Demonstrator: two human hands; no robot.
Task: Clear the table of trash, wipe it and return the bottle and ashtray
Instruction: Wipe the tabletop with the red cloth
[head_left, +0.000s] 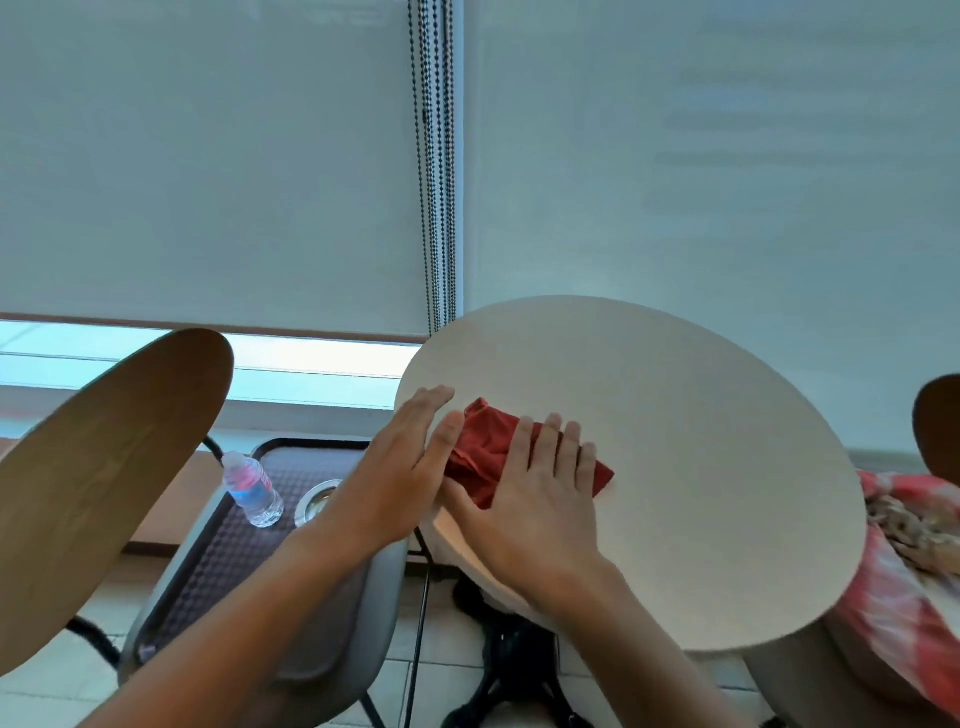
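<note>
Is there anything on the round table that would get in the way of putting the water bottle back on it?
Only the red cloth, which lies near the round beige table's left edge under the right hand. The rest of the tabletop shows nothing. The clear plastic water bottle stands on the dark tray on the chair.

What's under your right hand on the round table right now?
The right hand lies flat, fingers straight, on a crumpled red cloth on the round beige table. The left hand touches the cloth's left edge. Anything beneath the cloth is hidden.

Your cloth lies on the worktop's near-left edge; left of it, a tray carries bottle and ashtray.
</note>
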